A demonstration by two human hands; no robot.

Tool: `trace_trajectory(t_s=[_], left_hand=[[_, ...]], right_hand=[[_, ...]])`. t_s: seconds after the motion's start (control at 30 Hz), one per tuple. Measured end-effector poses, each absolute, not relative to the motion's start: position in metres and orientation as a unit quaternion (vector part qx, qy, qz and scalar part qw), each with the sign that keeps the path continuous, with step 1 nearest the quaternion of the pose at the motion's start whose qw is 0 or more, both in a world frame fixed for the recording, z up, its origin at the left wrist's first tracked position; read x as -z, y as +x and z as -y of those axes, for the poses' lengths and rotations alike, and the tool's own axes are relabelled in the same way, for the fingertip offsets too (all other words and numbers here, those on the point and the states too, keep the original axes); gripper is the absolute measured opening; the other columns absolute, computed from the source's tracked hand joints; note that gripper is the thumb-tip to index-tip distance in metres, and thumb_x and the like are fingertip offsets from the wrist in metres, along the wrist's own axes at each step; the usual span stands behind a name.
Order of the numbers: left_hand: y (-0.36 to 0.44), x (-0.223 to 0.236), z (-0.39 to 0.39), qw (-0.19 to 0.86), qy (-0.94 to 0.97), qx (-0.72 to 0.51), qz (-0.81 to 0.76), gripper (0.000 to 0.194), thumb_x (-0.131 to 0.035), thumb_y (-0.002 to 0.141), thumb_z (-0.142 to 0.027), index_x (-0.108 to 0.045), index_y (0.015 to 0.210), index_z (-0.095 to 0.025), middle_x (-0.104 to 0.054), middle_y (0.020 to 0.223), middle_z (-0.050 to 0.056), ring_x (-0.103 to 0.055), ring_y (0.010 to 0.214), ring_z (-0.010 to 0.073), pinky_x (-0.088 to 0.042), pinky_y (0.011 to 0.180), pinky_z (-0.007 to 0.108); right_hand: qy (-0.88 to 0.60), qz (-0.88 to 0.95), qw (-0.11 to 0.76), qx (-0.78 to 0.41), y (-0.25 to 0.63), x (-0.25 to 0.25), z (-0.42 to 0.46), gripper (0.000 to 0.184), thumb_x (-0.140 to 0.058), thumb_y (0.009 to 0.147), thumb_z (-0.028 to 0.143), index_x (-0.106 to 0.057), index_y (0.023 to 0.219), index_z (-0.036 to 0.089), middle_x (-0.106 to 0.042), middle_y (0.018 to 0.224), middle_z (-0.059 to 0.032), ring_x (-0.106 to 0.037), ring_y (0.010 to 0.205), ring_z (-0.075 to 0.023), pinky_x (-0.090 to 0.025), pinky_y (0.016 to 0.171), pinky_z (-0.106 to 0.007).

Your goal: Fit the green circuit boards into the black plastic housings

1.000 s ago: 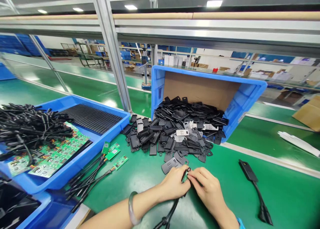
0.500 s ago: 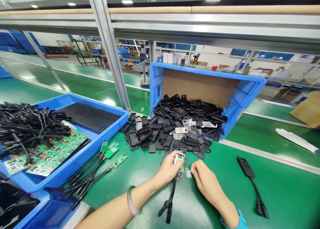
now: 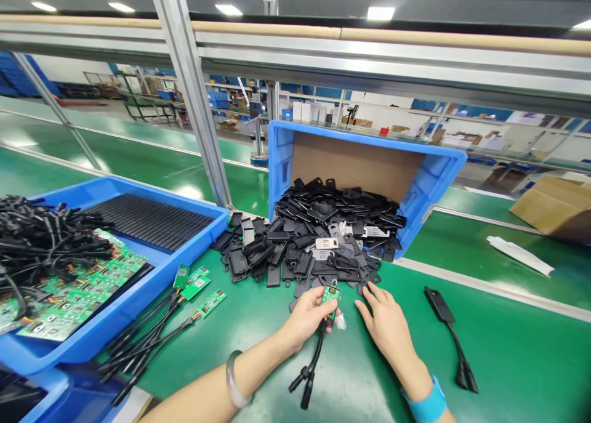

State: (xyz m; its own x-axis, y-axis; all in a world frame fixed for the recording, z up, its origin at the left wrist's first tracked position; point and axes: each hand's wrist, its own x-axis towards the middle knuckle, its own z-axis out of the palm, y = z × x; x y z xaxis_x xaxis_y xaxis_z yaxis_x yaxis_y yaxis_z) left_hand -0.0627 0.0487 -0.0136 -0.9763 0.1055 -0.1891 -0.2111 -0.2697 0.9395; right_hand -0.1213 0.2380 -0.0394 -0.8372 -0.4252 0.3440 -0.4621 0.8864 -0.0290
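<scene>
My left hand [image 3: 310,315] pinches a small green circuit board [image 3: 330,295] with a dark display, and its black split cable [image 3: 314,361] hangs down toward me. Beside those fingers a small clear plastic scrap [image 3: 341,322] shows against the green bench. My right hand [image 3: 386,324] is open, fingers apart and reaching to the near edge of a pile of black plastic case halves [image 3: 295,250]; whether a fingertip touches one I cannot tell. Off to the right lies a closed black case with a split cable [image 3: 441,306].
A tipped blue crate [image 3: 434,183] spills the pile. At left, a blue tray [image 3: 184,241] bears boards, cables and rows of black cases. Several loose cabled boards [image 3: 213,302] lie beside it. A white glove [image 3: 519,255], a carton [image 3: 554,204] and a metal post [image 3: 191,96] stand farther off.
My right hand has opened from a pinch and moved forward toward the case pile. The plastic scrap now sits close by my left hand, which still holds the board. The view has shifted slightly.
</scene>
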Motion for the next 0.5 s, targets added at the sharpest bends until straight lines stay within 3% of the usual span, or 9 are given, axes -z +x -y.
trace_trajectory(t_s=[0.13, 0.23, 0.33, 0.43, 0.5], left_hand=[[-0.062, 0.014, -0.05, 0.096, -0.039, -0.802, -0.588, 0.049, -0.074, 0.06, -0.046, -0.056, 0.09, -0.012, -0.061, 0.075, 0.004, -0.054, 0.062, 0.0126, -0.042, 0.048, 0.021], [-0.062, 0.016, -0.049, 0.101, -0.03, -0.807, -0.58, 0.05, -0.079, 0.055, -0.035, -0.059, 0.094, -0.011, -0.064, 0.081, 0.005, -0.056, 0.068, 0.013, -0.043, 0.055, 0.021], [-0.062, 0.018, -0.048, 0.11, -0.019, -0.812, -0.574, 0.052, -0.082, 0.051, -0.027, -0.06, 0.096, -0.012, -0.066, 0.088, 0.007, -0.058, 0.076, 0.0137, -0.045, 0.068, 0.023], [-0.062, 0.02, -0.048, 0.118, -0.014, -0.812, -0.572, 0.055, -0.082, 0.054, -0.033, -0.058, 0.098, -0.012, -0.066, 0.089, 0.009, -0.06, 0.073, 0.0146, -0.046, 0.064, 0.024], [-0.062, 0.021, -0.049, 0.123, -0.012, -0.81, -0.573, 0.057, -0.08, 0.058, -0.041, -0.055, 0.1, -0.012, -0.066, 0.091, 0.011, -0.061, 0.069, 0.015, -0.046, 0.058, 0.024]], right_hand=[[0.178, 0.97, 0.162, -0.046, -0.117, 0.029, -0.244, 0.03, -0.055, 0.089, 0.04, -0.069, 0.08, 0.015, -0.063, 0.107, -0.0144, -0.056, 0.098, -0.0292, -0.046, 0.085, -0.04], [0.15, 0.972, 0.175, -0.044, -0.118, 0.029, -0.244, 0.04, -0.063, 0.082, 0.048, -0.065, 0.094, 0.01, -0.062, 0.095, -0.0138, -0.058, 0.088, -0.0275, -0.048, 0.08, -0.037], [0.152, 0.977, 0.148, -0.022, -0.121, 0.035, -0.243, 0.042, -0.062, 0.085, 0.041, -0.06, 0.11, 0.007, -0.061, 0.09, -0.0125, -0.06, 0.085, -0.0261, -0.049, 0.075, -0.034], [0.142, 0.981, 0.133, -0.006, -0.121, 0.04, -0.246, 0.028, -0.052, 0.09, 0.027, -0.061, 0.108, 0.008, -0.062, 0.088, -0.0122, -0.061, 0.08, -0.0244, -0.05, 0.07, -0.032], [0.131, 0.979, 0.155, -0.022, -0.12, 0.038, -0.25, 0.03, -0.041, 0.091, 0.021, -0.06, 0.109, 0.007, -0.064, 0.09, -0.0145, -0.062, 0.082, -0.0258, -0.05, 0.07, -0.034]])
